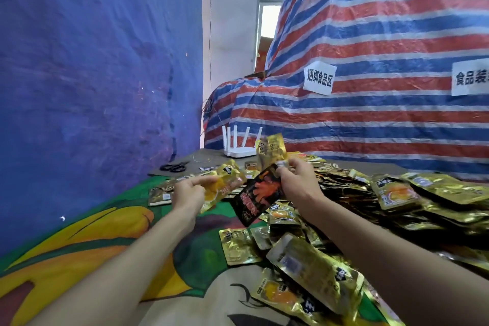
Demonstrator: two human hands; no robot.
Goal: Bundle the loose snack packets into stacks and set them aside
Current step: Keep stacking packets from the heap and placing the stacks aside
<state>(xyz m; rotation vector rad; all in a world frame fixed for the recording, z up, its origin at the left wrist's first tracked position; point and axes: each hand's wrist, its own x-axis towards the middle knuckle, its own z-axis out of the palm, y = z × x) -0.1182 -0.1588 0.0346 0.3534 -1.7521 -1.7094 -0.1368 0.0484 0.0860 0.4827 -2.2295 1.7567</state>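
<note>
1. A colourful patterned cloth covers the surface; a blue tarp hangs at left and a striped tarp rises behind
2. A white router and black scissors sit at the far edge
3. Loose gold packets are heaped on the right
4. The left hand pinches a gold packet, its long axis slanting up-right
5. The right hand grips a black packet by its top, hanging down-left, and an upright gold packet above its fingers
</note>
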